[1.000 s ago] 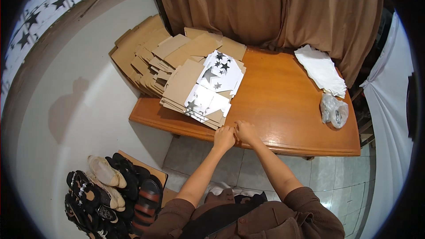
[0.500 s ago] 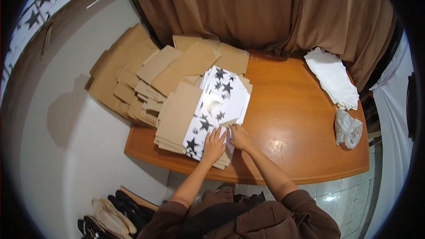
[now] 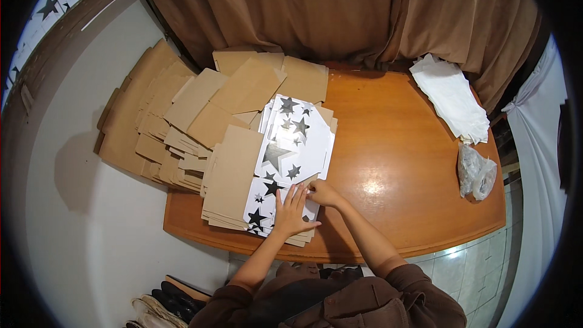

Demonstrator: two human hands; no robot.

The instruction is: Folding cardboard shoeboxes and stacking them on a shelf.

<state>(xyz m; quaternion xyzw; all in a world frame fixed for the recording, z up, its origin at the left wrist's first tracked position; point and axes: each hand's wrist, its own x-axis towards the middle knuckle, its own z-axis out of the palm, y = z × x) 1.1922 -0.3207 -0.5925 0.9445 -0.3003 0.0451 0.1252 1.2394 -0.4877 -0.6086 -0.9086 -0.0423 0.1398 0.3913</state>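
White flat cardboard piece printed with black and grey stars (image 3: 313, 136) lies face up on a squared stack of plain brown cardboard sheets (image 3: 234, 164), left of centre on the brown polished wooden table (image 3: 395, 146). From the hands, most of it stretches away toward 12 o'clock, its long axis running from just past 12 to just past 6 and its near end under the left hand (image 3: 294, 214).

That hand rests on the star-printed face, fingers spread wide, thumb out toward 3 o'clock. The right hand (image 3: 323, 193) sits just beside it at 2 o'clock, at the piece's right edge, fingers curled; whether they pinch the edge I cannot tell. Of the two, the right is nearer that edge, while the left lies well onto the surface.

A loose heap of flat tan cardboard (image 3: 237, 85) spreads toward 10 and 11 o'clock. Toward 2 o'clock lies a stack of thin white sheets (image 3: 449, 94), with a crumpled clear plastic bag (image 3: 477, 173) just below. Stars are the only print I can make out; no brand, label or writing is legible.
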